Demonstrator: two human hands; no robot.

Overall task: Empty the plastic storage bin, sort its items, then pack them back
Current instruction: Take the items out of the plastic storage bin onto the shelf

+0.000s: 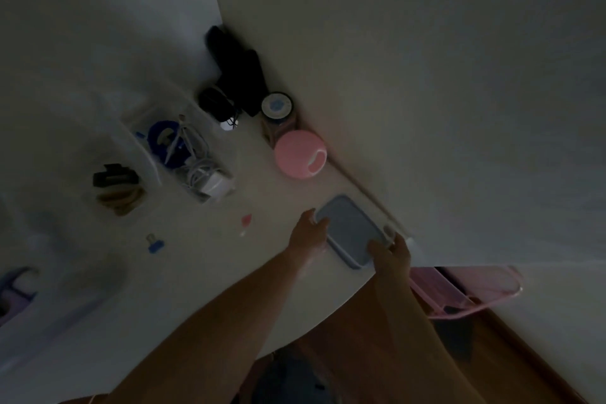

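Head view, dim and tilted: a white table [282, 193] runs along a pale wall [426, 75]. Both hands reach to a flat grey-blue rectangular lid [349, 228] lying near the wall edge of the table. Left hand [310, 233] touches the lid's left long edge with fingers bent over the rim; right hand [390, 254] grips the near right corner, fingers curled onto the top face. The two hands are apart, one at each side of the lid.

Farther along the wall lie a pink ball [300, 154], a round roll with a pale face [277, 105] standing on a small pinkish box, and a cluster of black objects [236, 75]; their kind cannot be told in the low light.

A clear plastic storage bin [183, 147] sits left of the ball, well apart from the lid. It holds a blue reel [164, 141] and white cables with a white charger [213, 185]. Beside the bin a second clear container [116, 188] holds dark and tan items.

Loose on the tabletop between bin and hands lie a small red piece [246, 221] and a blue binder clip [154, 244]. A pink basket [469, 292] stands below the table edge at right, on a brown floor.
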